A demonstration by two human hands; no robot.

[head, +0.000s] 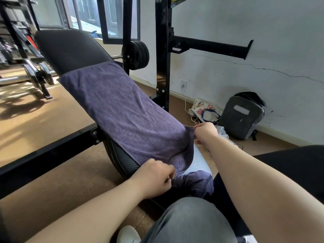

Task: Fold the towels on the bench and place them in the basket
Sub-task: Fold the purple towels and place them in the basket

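A purple towel [122, 109] lies spread lengthwise over the black padded bench [70, 48], its near end printed "YOGA". My left hand [156, 178] pinches the towel's near left corner at the bench's front end. My right hand [205, 132] grips the near right corner, slightly raised off the pad. Just below the towel's near edge stands a white ribbed basket [199, 162] with another purple towel [194, 181] bunched inside it; most of the basket is hidden by cloth and my arm.
A black rack upright [163, 67] with a weight plate [138, 55] stands behind the bench, and a bar arm [210, 46] juts right. A grey backpack [243, 116] and a printed bag [203, 109] lie by the wall. Black frame rail [45, 151] crosses the floor at left.
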